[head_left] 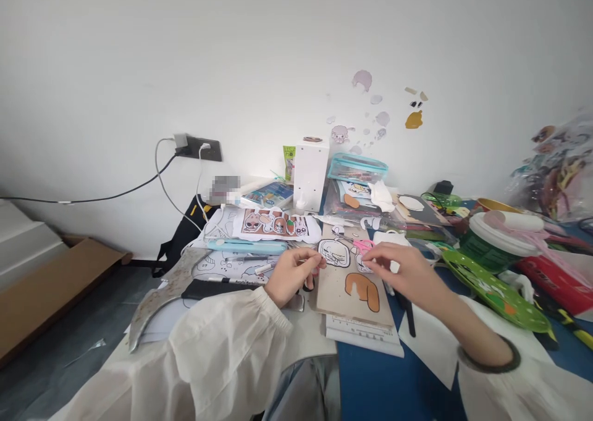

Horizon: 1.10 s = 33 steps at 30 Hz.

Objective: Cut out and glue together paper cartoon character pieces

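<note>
My left hand (295, 274) hovers at the left edge of a tan board (333, 300), its thumb and fingertips pressed together. Across from it, my right hand (407, 273) holds a pinch over the board's right side. Anything between either set of fingertips is too small to make out. Between the hands lies a white paper cutout (334, 253) with a black-outlined drawing. A brown paper cutout (364, 291) rests lower on the board. Near my right fingertips are a smaller drawn cutout (363, 264) and a pink handle (362, 246), partly covered.
A large curved silver blade-like object (160, 297) lies left, near a light-blue cutter (248, 245). Behind stand a white box (311, 174) and a clear blue-edged case (357, 168). On the right are a green plate (495, 294) and a white-lidded tub (486, 242).
</note>
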Available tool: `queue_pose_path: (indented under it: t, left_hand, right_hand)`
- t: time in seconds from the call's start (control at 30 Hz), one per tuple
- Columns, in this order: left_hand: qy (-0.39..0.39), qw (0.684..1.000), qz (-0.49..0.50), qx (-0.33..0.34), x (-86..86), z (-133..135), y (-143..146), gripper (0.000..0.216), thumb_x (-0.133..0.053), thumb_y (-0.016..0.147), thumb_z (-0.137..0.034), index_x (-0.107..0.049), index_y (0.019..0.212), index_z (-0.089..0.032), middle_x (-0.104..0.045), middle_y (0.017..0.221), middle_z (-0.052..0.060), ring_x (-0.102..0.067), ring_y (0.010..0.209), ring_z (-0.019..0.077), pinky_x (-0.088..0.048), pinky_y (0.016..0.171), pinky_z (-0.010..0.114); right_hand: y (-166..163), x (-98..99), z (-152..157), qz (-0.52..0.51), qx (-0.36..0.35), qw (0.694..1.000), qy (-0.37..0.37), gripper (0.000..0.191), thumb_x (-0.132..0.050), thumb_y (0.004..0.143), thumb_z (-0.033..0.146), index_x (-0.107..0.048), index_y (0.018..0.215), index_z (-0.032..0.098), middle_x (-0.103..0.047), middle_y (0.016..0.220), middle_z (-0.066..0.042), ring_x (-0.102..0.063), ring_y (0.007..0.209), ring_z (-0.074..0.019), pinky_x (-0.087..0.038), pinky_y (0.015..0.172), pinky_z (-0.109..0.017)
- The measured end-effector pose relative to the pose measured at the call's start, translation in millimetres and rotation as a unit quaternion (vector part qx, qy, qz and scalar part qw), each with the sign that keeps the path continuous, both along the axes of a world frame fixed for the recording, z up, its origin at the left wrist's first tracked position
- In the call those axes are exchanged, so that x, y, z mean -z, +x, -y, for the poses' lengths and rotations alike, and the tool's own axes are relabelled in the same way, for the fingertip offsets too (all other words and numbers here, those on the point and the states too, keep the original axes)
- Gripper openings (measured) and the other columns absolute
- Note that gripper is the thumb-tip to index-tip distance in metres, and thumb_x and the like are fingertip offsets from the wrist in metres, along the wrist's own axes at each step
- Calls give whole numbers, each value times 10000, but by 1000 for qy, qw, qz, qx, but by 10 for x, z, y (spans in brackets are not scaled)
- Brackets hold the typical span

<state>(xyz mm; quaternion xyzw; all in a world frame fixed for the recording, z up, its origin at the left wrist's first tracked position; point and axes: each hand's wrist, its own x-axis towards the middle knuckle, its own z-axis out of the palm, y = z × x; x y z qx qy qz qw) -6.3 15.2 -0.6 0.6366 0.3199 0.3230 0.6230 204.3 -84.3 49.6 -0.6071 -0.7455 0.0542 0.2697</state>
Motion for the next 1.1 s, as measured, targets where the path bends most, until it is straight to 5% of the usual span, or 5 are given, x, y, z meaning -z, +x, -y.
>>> queue_pose_path:
  t: [0.17, 0.5, 0.73, 0.9, 1.1]
  left_hand:
    - [31, 999, -3, 27, 27, 12, 4, 297, -599, 748, -410, -672, 702, -125, -596, 567, -2, -475, 361, 62, -287, 385, 187]
    - [90, 994, -17, 54, 48, 29, -20, 333, -538, 825, -387, -716, 788, -107, -499, 398, -28, -479, 353, 87, -294, 385, 177]
    - [231, 968, -59, 79, -24, 108, -34, 406, -408, 933, -392, -714, 951, -127, -708, 699, 57, -665, 608, 162, -490, 522, 235]
    - [394, 904, -99, 134, -13, 237, -104, 409, -432, 926, -408, -633, 1170, -149, -653, 1202, 117, -564, 1159, 281, -390, 1024, 466]
    - [572, 756, -246, 204, 90, 383, -193, 751, -406, 887, -612, -294, 1446, -124, -368, 1474, 139, -328, 1374, 292, -193, 1144, 517]
  right_hand:
    - [-432, 183, -82, 2, -44, 993, 110, 179, -501, 902, 215, -679, 908, 203, -710, 900, -70, -645, 858, -211, -518, 793, -383]
    - [-514, 290, -212, 7, -62, 986, 157, 190, -526, 896, 185, -714, 869, 197, -737, 841, -65, -670, 758, -199, -525, 684, -337]
    - [-452, 241, -80, -58, 4, 988, 145, 176, -553, 858, 241, -722, 810, 243, -743, 829, -30, -676, 768, -198, -523, 715, -325]
    - [-339, 381, 221, -166, 164, 962, 140, 173, -566, 858, 316, -700, 823, 211, -744, 814, -45, -692, 695, -201, -550, 650, -308]
    - [-400, 732, 380, -252, 199, 941, 104, 205, -548, 856, 339, -699, 821, 205, -745, 839, -60, -692, 710, -205, -558, 636, -294]
